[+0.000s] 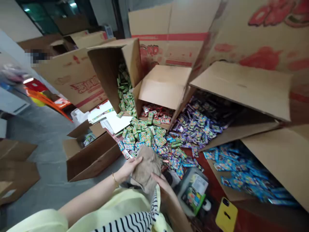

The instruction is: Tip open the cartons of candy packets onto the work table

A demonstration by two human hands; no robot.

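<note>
a person's left hand (127, 169) and right hand (164, 187) grip a crumpled brown paper bag (147, 169) from either side, fingers curled partly closed on its edges, close above the lap. the step in hand looks like opening the bag; the next move would call for spreading its mouth wide. just beyond the fingers lies a heap of small colourful packets (154, 141), spilled from tipped cardboard boxes (166, 87). right of the fingers sits a yellow phone (226, 214).
</note>
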